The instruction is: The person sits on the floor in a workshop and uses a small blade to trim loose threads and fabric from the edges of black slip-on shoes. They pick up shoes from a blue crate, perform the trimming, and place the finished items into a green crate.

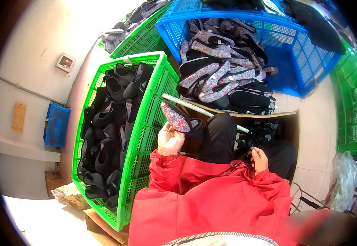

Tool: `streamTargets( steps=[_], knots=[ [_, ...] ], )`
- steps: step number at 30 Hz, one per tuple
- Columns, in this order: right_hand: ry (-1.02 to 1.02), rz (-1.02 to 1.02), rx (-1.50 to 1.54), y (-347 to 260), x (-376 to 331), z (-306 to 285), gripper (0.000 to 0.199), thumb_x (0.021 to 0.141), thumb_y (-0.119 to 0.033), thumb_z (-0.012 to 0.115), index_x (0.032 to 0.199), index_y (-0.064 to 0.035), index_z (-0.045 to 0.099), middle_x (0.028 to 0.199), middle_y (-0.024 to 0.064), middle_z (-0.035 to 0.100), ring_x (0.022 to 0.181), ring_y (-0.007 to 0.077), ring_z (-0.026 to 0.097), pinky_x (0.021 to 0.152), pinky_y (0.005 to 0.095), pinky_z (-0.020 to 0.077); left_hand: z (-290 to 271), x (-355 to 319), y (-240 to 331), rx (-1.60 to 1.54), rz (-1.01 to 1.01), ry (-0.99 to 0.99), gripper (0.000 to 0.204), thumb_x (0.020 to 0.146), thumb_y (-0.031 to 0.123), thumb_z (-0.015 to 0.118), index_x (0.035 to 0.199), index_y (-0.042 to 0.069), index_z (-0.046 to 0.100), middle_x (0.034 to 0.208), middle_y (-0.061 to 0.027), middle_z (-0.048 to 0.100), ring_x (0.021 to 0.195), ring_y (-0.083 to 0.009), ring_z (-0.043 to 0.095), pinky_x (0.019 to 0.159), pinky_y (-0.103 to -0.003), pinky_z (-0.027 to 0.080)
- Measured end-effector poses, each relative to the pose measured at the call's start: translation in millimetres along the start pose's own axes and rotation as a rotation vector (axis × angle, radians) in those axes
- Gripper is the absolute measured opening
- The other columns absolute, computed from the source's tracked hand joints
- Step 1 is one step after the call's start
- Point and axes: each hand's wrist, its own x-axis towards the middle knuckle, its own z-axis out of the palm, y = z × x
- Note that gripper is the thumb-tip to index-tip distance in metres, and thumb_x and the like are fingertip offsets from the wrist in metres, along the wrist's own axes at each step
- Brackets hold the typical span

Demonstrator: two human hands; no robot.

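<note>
My left hand [169, 139] grips a floral-patterned shoe [177, 118] with a black inside, held up over my left knee. My right hand [259, 159] reaches into a cardboard box [290, 123] between my legs and pinches a small black piece from a dark pile [255, 135]. Both arms wear red sleeves [203, 192]. A white rod [195, 108] lies across the box's top edge, just behind the shoe.
A green crate [145, 123] full of black shoes stands at my left. A blue crate [293, 49] ahead holds several floral and black shoes. More green crates stand at the back left [141, 39] and far right [353, 106]. A plastic bag [344, 180] lies at the right.
</note>
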Motion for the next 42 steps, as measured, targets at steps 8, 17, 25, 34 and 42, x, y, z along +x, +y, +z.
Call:
streamTargets(
  steps=[8,17,25,34,42],
  knots=[
    [-0.039,0.04,0.174,-15,-15,11,0.024,0.092,-0.017,0.064,0.114,-0.0084,0.062,0.086,0.0031,0.069,0.051,0.0031,0.043,0.046,0.0176,0.0326,26,-13,-24,0.198,0.284,-0.167,0.026,0.099,0.012,0.044,0.114,0.003,0.062,0.115,-0.0111,0.067,0.106,-0.0257,0.063,0.098,-0.043,0.047],
    [-0.086,-0.173,0.206,-48,-27,14,0.023,0.09,-0.01,0.064,0.113,-0.0059,0.064,0.089,0.0015,0.069,0.064,0.0021,0.05,0.058,0.0169,0.0409,63,-36,-100,0.983,0.975,-0.176,0.026,0.1,0.009,0.047,0.122,-0.002,0.052,0.116,-0.0126,0.061,0.1,-0.0192,0.061,0.09,-0.033,0.047],
    [-0.273,-0.895,0.088,-122,-45,23,0.042,0.086,-0.009,0.07,0.126,-0.0036,0.059,0.131,0.0099,0.056,0.116,0.0145,0.053,0.092,0.0265,0.0422,46,-29,-200,1.03,0.366,-0.394,0.027,0.1,0.002,0.044,0.126,-0.002,0.05,0.121,-0.012,0.06,0.106,-0.0182,0.059,0.093,-0.032,0.047],
    [0.001,-0.891,-0.359,-162,-65,-4,0.036,0.083,-0.019,0.073,0.116,-0.0054,0.065,0.111,0.0117,0.067,0.103,0.023,0.065,0.09,0.0316,0.0482,10,-3,-250,0.708,-0.377,-0.301,0.038,0.101,0.024,0.046,0.133,0.004,0.047,0.132,-0.0086,0.055,0.12,-0.0235,0.053,0.105,-0.04,0.04],
    [0.115,-0.704,-0.287,-134,-61,19,0.025,0.084,-0.02,0.072,0.103,-0.0052,0.066,0.103,0.0094,0.067,0.099,0.0199,0.064,0.089,0.0303,0.0481,7,-13,-233,0.718,-0.487,-0.137,0.04,0.099,0.028,0.05,0.13,0.003,0.049,0.13,-0.0098,0.056,0.121,-0.0252,0.052,0.106,-0.044,0.039]
  ],
)
